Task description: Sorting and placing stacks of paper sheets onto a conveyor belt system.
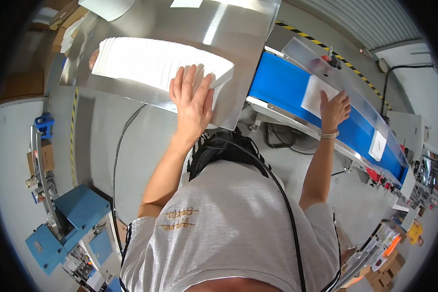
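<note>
My left hand (192, 100) lies flat with fingers spread on the near end of a long fanned row of white sheets (151, 62) on a shiny steel table (228, 29). My right hand (334, 110) presses on one white sheet (315, 93) that rests on a blue conveyor belt (282, 82). A bracelet circles my right wrist. Another white sheet (377, 145) lies farther along the belt to the right.
A clear guard panel (321, 61) with a red-and-black knob runs along the belt's far side. Yellow-black tape marks the floor behind it. Blue machinery (68, 224) stands at lower left, cardboard boxes (387, 270) at lower right, and cables trail on the grey floor.
</note>
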`<action>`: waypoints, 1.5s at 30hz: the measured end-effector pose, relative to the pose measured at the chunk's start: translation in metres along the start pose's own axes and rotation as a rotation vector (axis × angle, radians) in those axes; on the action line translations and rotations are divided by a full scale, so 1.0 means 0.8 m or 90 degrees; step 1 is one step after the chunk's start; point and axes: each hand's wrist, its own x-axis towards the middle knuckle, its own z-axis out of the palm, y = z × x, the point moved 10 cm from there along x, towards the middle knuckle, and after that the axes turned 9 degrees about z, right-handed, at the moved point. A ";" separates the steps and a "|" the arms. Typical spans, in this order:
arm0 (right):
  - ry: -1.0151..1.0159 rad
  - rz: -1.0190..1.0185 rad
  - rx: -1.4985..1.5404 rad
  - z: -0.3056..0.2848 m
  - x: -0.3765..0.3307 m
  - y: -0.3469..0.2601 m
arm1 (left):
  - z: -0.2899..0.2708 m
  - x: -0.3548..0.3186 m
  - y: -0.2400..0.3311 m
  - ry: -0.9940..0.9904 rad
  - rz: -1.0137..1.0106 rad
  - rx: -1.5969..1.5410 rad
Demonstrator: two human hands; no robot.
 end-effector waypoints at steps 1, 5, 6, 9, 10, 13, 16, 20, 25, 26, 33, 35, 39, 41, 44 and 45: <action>-0.080 -0.080 0.179 -0.017 0.007 -0.032 | -0.002 -0.003 0.001 0.010 0.007 -0.012; -0.586 -0.297 0.743 -0.073 -0.056 -0.194 | -0.001 -0.003 0.005 0.007 0.022 -0.030; -0.685 -0.344 0.792 -0.092 -0.077 -0.229 | -0.003 -0.002 0.005 0.005 0.027 -0.033; -0.606 -0.511 0.828 -0.114 -0.097 -0.280 | -0.001 0.004 0.014 -0.026 0.062 -0.025; -0.590 -0.544 0.815 -0.109 -0.102 -0.288 | -0.005 0.007 0.011 -0.025 0.030 -0.047; -0.928 -0.225 0.830 -0.034 -0.115 -0.259 | -0.005 0.003 -0.008 -0.021 -0.015 -0.038; -0.792 0.152 0.942 0.026 -0.080 -0.175 | -0.004 -0.003 -0.017 -0.017 -0.025 -0.005; -0.486 0.185 0.561 0.097 -0.013 -0.029 | -0.004 -0.004 -0.011 0.005 0.005 -0.022; -0.116 -0.120 0.339 -0.026 0.009 -0.061 | -0.004 -0.006 -0.011 0.007 0.004 -0.015; -0.248 -0.196 0.494 -0.035 -0.004 -0.105 | -0.004 -0.005 -0.010 0.005 0.007 -0.018; -0.574 -0.583 0.773 -0.112 -0.112 -0.315 | -0.011 0.008 -0.003 -0.023 0.027 -0.037; -0.767 -0.427 0.834 -0.070 -0.112 -0.301 | -0.009 0.009 -0.017 -0.017 -0.009 -0.051; -0.859 0.078 0.924 0.033 -0.093 -0.204 | -0.010 -0.002 -0.036 -0.014 -0.030 -0.005; -0.728 0.194 0.863 0.069 -0.063 -0.129 | -0.013 0.000 -0.029 -0.005 -0.002 -0.010; -0.397 0.122 0.410 0.091 -0.013 -0.028 | -0.012 0.001 -0.026 0.008 0.005 -0.026; -0.297 0.104 0.289 0.080 -0.006 -0.009 | -0.011 0.000 -0.027 0.009 -0.001 -0.033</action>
